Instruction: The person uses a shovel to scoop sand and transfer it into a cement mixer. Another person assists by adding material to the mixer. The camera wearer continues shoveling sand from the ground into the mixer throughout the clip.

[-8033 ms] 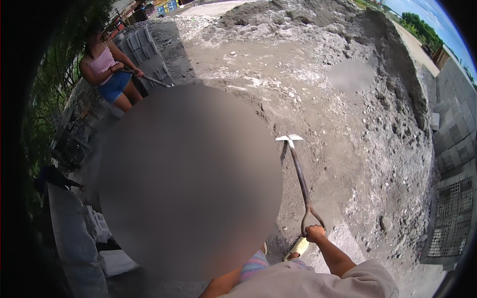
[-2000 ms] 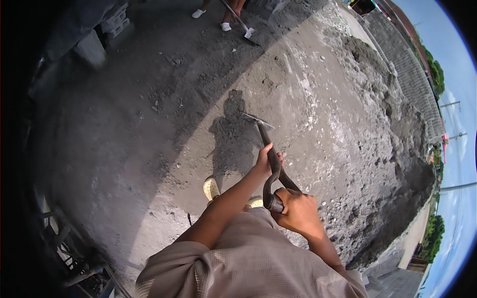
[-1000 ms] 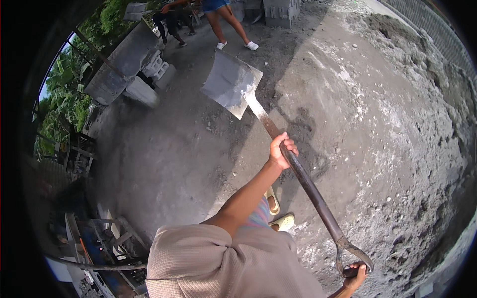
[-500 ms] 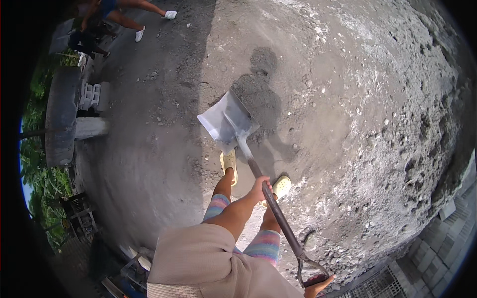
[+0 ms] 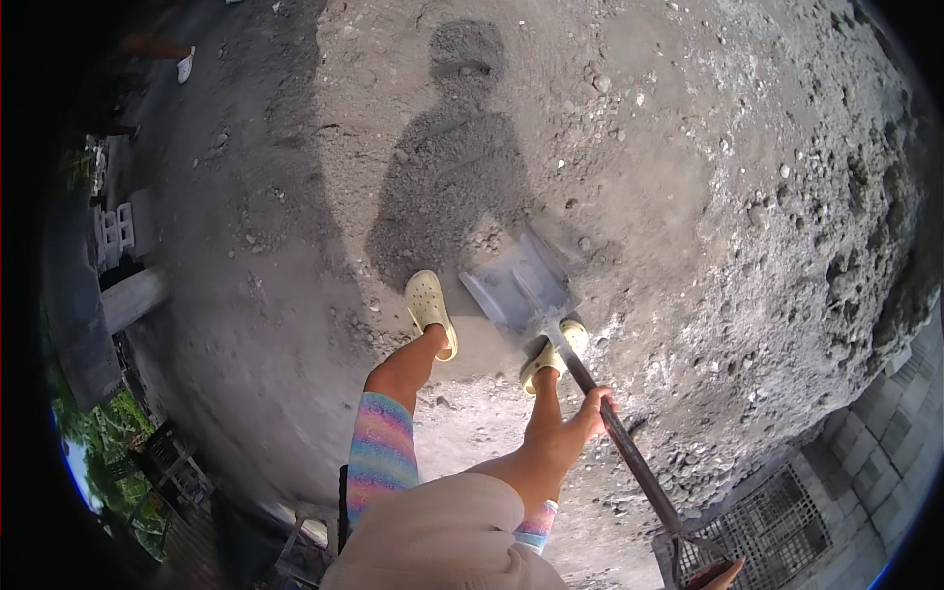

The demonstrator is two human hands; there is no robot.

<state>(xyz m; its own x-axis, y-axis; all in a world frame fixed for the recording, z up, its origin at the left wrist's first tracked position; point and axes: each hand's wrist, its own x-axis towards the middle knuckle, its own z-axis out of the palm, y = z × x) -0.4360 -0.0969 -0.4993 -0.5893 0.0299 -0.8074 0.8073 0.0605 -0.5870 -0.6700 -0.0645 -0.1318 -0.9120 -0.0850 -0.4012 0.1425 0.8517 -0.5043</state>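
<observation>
My left hand is wrapped round the brown shaft of a shovel, partway down toward the blade. At the lower edge of the picture my right hand grips the shovel's D-shaped handle, though most of this hand is cut off. The wide, square grey blade points away from me over the sandy ground, just beyond my right foot. Whether the blade touches the ground I cannot tell. My feet, in pale yellow clogs, stand apart, and the shaft passes over the right one.
Loose grey sand and gravel covers the ground, rising in a rough bank at the right. Grey blocks and a grid-like crate lie lower right. Hollow blocks stand at the left. Another person's foot shows upper left.
The shovel blade has moved right and nearer to me, and both hands have shifted right with it. My view has turned, and my left foot has stepped to the left.
</observation>
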